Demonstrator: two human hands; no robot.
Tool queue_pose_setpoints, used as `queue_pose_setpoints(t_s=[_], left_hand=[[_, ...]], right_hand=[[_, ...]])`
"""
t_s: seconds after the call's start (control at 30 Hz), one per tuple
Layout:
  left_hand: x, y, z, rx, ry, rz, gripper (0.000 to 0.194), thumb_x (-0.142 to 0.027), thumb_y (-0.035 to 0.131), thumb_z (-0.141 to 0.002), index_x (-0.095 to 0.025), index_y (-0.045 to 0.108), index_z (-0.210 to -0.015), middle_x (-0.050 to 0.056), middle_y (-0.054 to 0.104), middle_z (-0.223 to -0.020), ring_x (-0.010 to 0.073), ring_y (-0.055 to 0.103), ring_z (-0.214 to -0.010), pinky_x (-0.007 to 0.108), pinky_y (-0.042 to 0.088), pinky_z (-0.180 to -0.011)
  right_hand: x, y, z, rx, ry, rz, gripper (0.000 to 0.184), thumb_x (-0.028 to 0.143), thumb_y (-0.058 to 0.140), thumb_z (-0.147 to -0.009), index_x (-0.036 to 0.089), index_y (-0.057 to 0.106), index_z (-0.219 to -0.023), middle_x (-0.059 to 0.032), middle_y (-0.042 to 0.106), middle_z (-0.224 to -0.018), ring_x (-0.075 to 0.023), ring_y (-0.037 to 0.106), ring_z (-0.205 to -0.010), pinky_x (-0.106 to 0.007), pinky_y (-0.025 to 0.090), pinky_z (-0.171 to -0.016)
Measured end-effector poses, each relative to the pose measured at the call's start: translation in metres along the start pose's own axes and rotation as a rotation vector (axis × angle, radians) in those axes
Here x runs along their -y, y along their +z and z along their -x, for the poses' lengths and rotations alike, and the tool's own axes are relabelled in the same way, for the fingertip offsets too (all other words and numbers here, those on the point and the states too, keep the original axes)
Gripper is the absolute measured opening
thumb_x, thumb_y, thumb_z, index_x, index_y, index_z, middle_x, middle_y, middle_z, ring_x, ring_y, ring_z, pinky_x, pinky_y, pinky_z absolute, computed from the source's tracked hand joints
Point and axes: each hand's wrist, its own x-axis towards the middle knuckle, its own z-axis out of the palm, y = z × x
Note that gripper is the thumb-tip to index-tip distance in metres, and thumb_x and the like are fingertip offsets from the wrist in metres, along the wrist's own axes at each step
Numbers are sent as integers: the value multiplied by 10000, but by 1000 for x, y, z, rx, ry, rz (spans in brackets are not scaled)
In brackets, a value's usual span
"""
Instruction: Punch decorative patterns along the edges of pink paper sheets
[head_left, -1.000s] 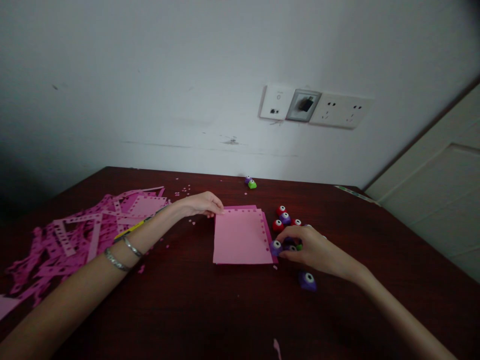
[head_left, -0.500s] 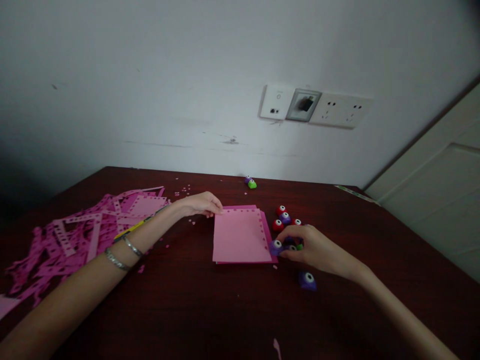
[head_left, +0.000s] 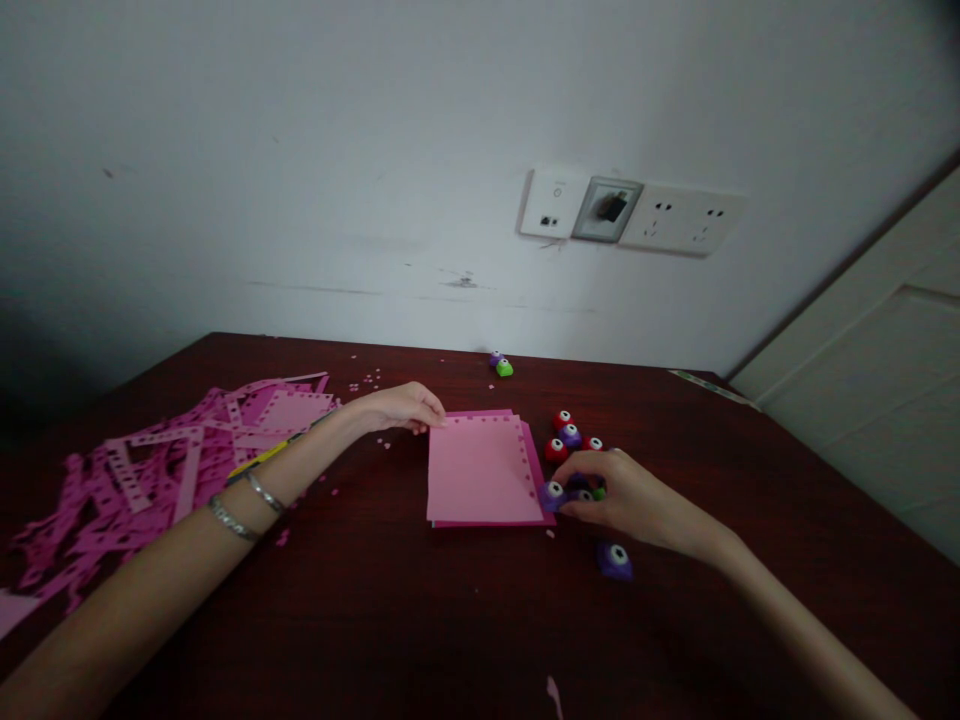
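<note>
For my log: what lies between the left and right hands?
The pink sheets and, at their right edge, the purple punch the right hand holds, in the head view.

1. Two silver-coloured bracelets are circling the left forearm, set back from the left hand (head_left: pixel 405 408).
2. The upper bracelet (head_left: pixel 264 493), nearer the wrist, is showing a slim band.
3. The lower bracelet (head_left: pixel 233 519) is looking broader, with a textured, patterned surface.
4. The right hand (head_left: pixel 626 495) and its slender forearm are showing bare.
5. Fingernail details are appearing too small to tell.
</note>
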Motion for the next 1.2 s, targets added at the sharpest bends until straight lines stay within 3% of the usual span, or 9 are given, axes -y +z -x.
queue_pose_setpoints(t_s=[1.2], left_hand=[[0,-2,0,8,-15,40,204,-260,740,-581,-134,659,-720,11,603,-650,86,478,-575,257,349,-576]], right_hand=[[4,0,1,8,14,28,181,238,633,-708,230,667,-885,2,653,-877,-149,583,-775,-241,449,-688]])
